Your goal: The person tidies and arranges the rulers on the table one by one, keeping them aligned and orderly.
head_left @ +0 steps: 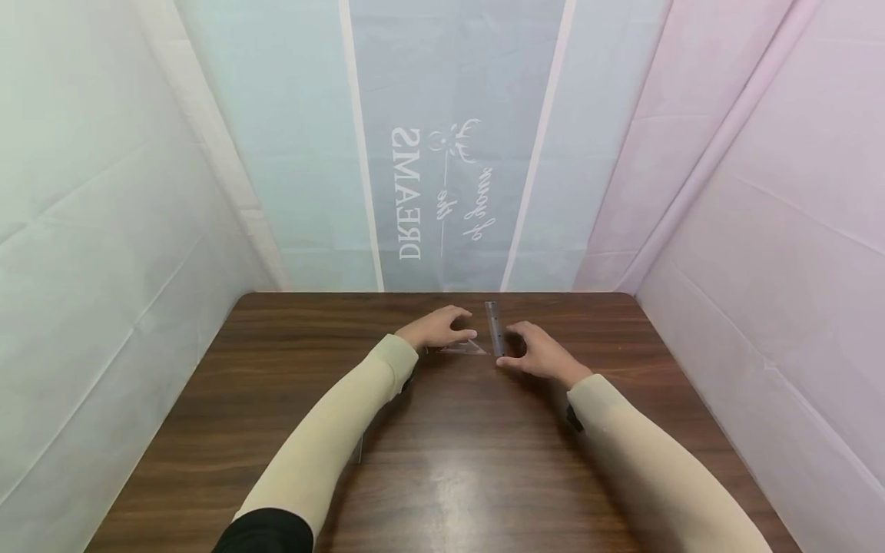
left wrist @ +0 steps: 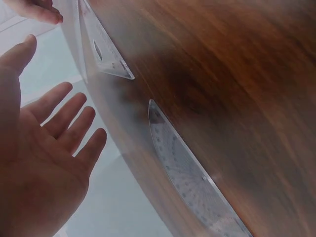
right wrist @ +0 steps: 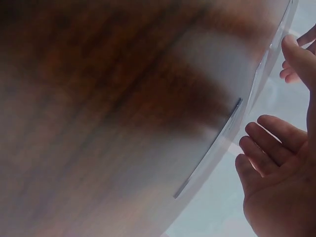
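Observation:
A narrow grey ruler (head_left: 494,329) lies near the far table edge, between the two hands. Left of its near end is a clear triangular set square (head_left: 462,348), seen closer in the left wrist view with a small oval cutout. My left hand (head_left: 439,326) is just above the set square, fingers apart, holding nothing. My right hand (head_left: 539,352) is beside the ruler with thumb and fingers spread, its thumb tip right by the ruler's near end. In the left wrist view, a clear protractor (left wrist: 190,177) lies on the table in line with the set square.
The dark wood-grain table (head_left: 442,430) ends at a printed cloth backdrop (head_left: 449,153). Pale cloth walls (head_left: 774,253) close in both sides. A thin clear edge (head_left: 360,449) shows beside the left forearm, the rest hidden under the sleeve.

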### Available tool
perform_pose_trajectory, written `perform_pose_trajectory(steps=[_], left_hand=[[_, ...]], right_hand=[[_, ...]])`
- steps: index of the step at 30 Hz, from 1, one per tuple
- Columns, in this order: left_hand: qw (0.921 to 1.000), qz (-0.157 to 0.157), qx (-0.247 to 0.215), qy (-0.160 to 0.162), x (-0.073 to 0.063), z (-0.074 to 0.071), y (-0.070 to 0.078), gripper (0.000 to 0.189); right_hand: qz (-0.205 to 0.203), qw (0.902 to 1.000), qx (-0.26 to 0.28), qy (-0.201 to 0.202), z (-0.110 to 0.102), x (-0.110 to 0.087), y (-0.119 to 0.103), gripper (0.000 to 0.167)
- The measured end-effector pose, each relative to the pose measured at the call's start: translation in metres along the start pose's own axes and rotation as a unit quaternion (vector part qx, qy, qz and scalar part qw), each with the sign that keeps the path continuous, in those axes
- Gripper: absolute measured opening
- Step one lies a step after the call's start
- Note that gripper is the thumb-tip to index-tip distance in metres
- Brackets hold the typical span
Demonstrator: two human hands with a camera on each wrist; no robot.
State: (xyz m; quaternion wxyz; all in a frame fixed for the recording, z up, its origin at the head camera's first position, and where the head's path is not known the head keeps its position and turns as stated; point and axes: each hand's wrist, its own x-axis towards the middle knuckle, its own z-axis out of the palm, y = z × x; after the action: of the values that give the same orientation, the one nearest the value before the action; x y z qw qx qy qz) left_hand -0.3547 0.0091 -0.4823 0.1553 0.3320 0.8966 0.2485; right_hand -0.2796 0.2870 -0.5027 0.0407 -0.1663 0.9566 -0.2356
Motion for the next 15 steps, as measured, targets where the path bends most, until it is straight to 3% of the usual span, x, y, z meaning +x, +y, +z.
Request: perform_pose_trajectory(steps=[15], left_hand=[[0.9994, -0.018, -0.023, -0.017, 0.024, 0.016, -0.001, 0.071]], right_hand=[[0.023, 0.9991, 0.003, -0.037, -0.001, 0.022, 0.003, 0.093]])
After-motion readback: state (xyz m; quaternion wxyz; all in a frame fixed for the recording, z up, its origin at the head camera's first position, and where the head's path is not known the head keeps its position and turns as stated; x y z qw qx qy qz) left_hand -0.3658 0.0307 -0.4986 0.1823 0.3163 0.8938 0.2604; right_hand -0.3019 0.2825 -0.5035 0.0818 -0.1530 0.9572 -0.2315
